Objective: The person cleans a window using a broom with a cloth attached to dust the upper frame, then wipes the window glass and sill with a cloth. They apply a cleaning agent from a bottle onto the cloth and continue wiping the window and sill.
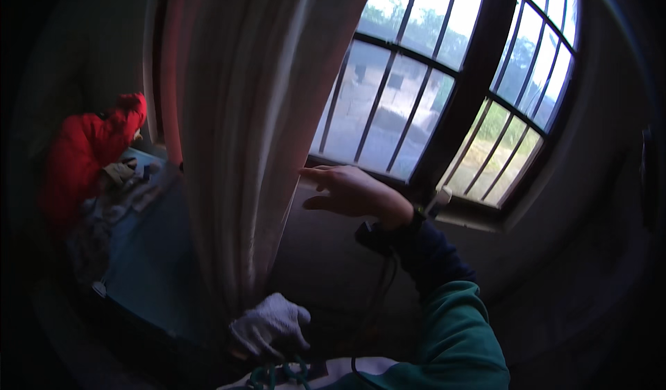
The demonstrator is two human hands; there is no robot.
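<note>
A long pale curtain [236,126] hangs in front of me, left of the window. My right hand [350,190] is bare and reaches across to the curtain's right edge. Its fingers are stretched out with the thumb apart, and the fingertips meet the edge of the cloth. Low in the view, by the curtain's lower end, my left hand [270,324] wears a light grey glove. Its fingers hang loosely bent and spread, and I see nothing in them. Dim light hides what lies below that hand.
A barred window [395,106] with a dark frame fills the upper right. At the left stands a bluish table [149,265] with crumpled cloth on it. A bright red garment [83,154] is beside the table. A dark cord [381,279] hangs under my right forearm.
</note>
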